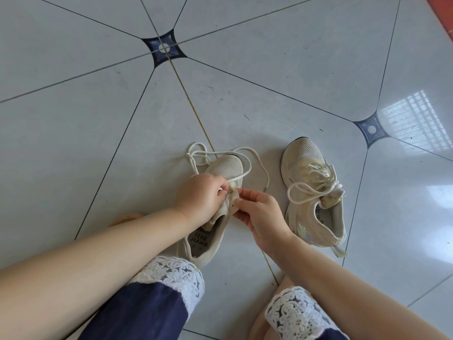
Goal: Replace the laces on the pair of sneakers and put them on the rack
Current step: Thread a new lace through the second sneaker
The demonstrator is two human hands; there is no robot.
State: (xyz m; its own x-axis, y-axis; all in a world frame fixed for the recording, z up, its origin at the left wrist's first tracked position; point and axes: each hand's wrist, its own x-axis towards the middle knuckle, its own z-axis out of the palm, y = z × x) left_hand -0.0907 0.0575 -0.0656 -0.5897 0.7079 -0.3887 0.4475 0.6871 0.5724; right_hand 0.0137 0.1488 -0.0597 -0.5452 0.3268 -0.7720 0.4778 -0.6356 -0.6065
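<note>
The person crouches over a pale tiled floor (269,69), and both hands meet at the throat of the nearer sneaker (226,168), a beige mesh shoe lying with its toe pointing away from them.

The left hand (198,195) has its fingers curled tight, its grip closed on the cream shoelace (268,177) right where it meets the upper. The right hand (259,217) pinches the eyelet flap between thumb and forefinger. The remaining fingers are bent underneath, beside the shoe's edge.

Most of that shoelace is unthreaded. It runs out from the hands, crosses the toe cap and lies in slack loops on the floor beyond and to the right of the toe. The shoe's mouth faces the camera, showing a dark insole (201,239) with pale printed letters. The left wrist covers the front part of the opening.

The second sneaker (316,217) stands just to the right, apart from the hands, toe also pointing away. Its own lace (316,169) is threaded through the eyelets, and a loose loop hangs over the left side. Its opening shows a pale lining and part of a printed insole.

Navy trouser legs with white lace-trimmed cuffs (171,273) fill the bottom of the view.
</note>
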